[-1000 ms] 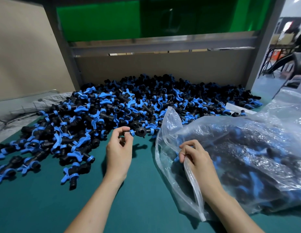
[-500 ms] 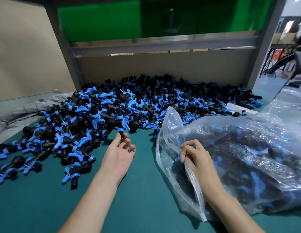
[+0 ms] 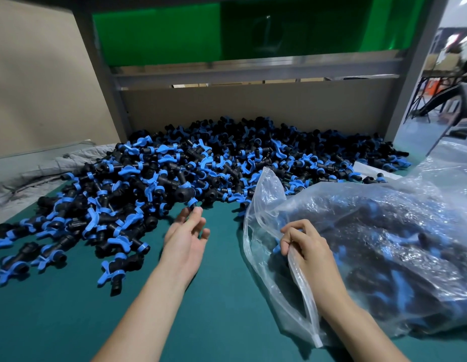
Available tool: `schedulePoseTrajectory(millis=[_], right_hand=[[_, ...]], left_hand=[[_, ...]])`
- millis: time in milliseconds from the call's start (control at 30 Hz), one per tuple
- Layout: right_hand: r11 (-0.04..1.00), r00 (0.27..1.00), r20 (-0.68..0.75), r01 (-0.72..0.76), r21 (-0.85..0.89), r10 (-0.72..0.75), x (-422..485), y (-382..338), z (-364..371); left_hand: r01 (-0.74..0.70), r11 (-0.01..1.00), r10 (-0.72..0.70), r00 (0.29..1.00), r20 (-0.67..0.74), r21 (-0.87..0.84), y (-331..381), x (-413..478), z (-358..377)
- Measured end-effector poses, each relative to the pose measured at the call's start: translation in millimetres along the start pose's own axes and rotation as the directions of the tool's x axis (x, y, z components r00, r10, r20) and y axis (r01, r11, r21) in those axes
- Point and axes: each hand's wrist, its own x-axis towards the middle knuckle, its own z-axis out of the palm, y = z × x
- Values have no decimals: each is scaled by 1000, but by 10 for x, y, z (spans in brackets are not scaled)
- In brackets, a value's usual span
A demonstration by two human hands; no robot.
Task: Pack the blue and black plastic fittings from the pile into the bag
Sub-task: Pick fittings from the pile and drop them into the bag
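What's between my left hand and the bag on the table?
Only bare green mat lies between the left hand and the bag, as the head view shows.
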Motion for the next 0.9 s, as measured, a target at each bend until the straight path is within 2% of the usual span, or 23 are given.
schedulePoseTrajectory(millis=[67,200,533,600,700,833,900], right_hand=[[1000,1000,-2,9,2,-9,0,0,4],[1000,1000,-5,9,2,-9,0,10,11],[999,1000,-8,-10,49,10,2,-27,1],[991,999,-28,-24,135,28,9,-53,-12],[961,995,-92,-21,277,48,20,-113,-33],[929,986,-159,14,370,49,8,-221,-55],[926,981,-194,72,370,1,-13,-317,-97]], left_hand=[[-90,992,96,993,-61,93,-7,-1,5],[-195,946,212,976,-42,261,-31,-24,-22],[-232,884,243,970,26,405,-26,-95,13],[-302,807,301,950,86,507,13,-137,47],[-464,570,391,879,273,678,51,-286,97],[-556,355,397,817,417,751,-62,-619,-5],[-566,308,387,809,443,765,-140,-787,-41]])
